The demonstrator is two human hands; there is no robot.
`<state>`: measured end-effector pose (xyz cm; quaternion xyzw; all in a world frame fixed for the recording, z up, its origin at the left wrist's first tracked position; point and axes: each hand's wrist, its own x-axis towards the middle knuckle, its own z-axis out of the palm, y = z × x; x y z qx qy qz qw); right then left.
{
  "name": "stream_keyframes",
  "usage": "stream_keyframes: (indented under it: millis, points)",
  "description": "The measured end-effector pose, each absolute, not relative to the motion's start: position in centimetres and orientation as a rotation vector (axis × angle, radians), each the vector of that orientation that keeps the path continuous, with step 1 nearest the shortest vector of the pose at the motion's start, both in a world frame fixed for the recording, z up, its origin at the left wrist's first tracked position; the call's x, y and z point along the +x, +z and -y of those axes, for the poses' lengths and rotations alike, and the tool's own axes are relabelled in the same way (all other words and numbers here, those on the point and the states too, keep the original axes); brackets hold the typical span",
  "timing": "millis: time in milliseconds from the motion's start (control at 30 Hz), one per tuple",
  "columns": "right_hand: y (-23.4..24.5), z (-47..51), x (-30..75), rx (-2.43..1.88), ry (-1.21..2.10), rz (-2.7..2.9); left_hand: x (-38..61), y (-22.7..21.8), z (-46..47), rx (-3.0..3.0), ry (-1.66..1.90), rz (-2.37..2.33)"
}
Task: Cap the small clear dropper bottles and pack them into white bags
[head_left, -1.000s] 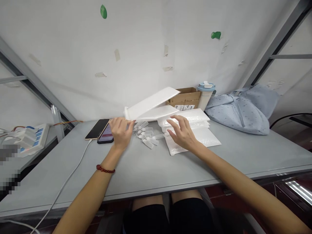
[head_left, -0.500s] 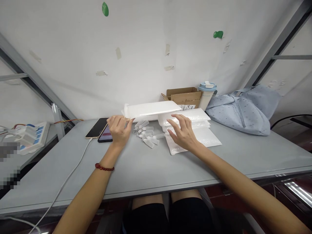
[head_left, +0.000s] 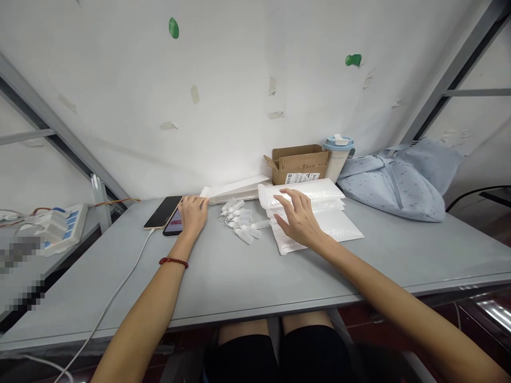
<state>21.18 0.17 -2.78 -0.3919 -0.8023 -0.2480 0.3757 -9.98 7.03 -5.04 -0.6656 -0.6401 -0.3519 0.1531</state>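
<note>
My left hand (head_left: 193, 214) rests at the left end of a low stack of white mailers (head_left: 236, 187), its fingers loosely bent and holding nothing I can see. A phone (head_left: 174, 223) with a lit screen lies partly under this hand. Over the right-hand pile of white bubble mailers (head_left: 339, 226) is my right hand (head_left: 298, 217), fingers spread and curved, with nothing gripped. Whether its fingertips touch the top mailer is hard to see. Between the hands lies a small heap of translucent plastic tags (head_left: 241, 218), some with thin rings.
At the back stand an open cardboard box (head_left: 301, 162) and a cup with a blue lid (head_left: 337, 159). A pale blue cloth bag (head_left: 395, 183) lies at the right. On the left are a charging phone (head_left: 162, 211), its white cable (head_left: 120, 287) and a power strip (head_left: 69, 231).
The white mailer that was raised in my left hand now lies down on the back left stack. My left hand has let go and shifted slightly. My right hand has barely moved.
</note>
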Motion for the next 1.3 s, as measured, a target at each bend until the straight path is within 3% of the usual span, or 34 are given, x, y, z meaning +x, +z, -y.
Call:
stream_keyframes:
  millis: [467, 733, 1033, 1300]
  points:
    - [-3.0, 0.0, 21.0, -1.056, -0.575, 2.127, -10.0, -5.3, -7.6, -1.974, -1.161, 2.028]
    - [-3.0, 0.0, 21.0, -1.071, -0.574, 2.155, -9.2, -5.4, -7.6, -2.167, -0.904, 2.046]
    - [-3.0, 0.1, 21.0, -1.077, -0.536, 2.149, -10.5, -3.1, -7.1, -1.627, -1.571, 1.553]
    - [-2.8, 0.0, 21.3, -0.982, -0.595, 2.080, -8.8, -0.5, -4.1, -1.650, -1.602, 1.233]
